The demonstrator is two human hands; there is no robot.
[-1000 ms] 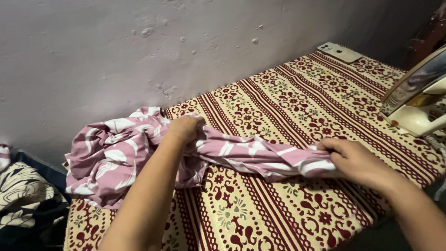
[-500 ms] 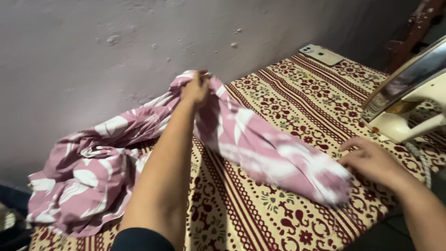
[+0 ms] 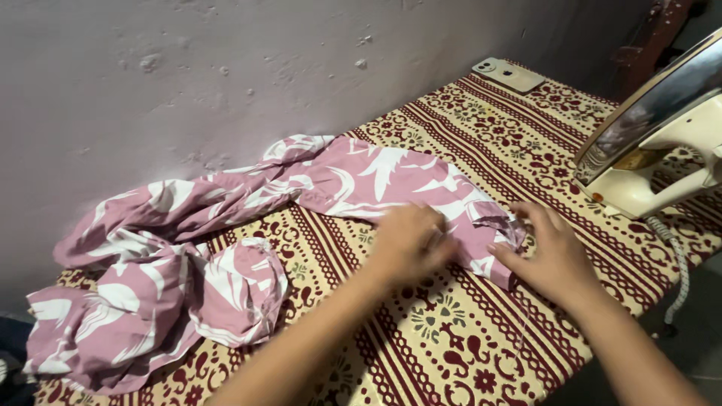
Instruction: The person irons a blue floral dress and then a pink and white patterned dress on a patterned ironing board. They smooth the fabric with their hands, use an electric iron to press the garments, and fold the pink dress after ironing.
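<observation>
Patterned cream-maroon table cover (image 3: 466, 346) against pale wall. Pink-white leaf-print garment (image 3: 226, 225) spread across it. Left hand (image 3: 410, 240) flat, fingers loosely spread, pressing garment end. Right hand (image 3: 553, 252) half-curled, pinching garment edge. Iron (image 3: 654, 143) upright just beside it.

The iron (image 3: 662, 143) stands tipped up at the right edge of the table (image 3: 421, 353). It blocks that side. Its cord (image 3: 675, 263) hangs down off the table edge just below it.

Left of the iron, the patterned table top is bare, up to the phone (image 3: 509, 74) far back by the wall (image 3: 226, 75). A hand could pass there.

The pink cloth (image 3: 226, 248) lies well left of the iron. It is flat near the two hands and bunched up in a heap at the far left end.

In front of the cloth, toward the person, the table top is bare too.

The wall closes off the whole back side.
</observation>
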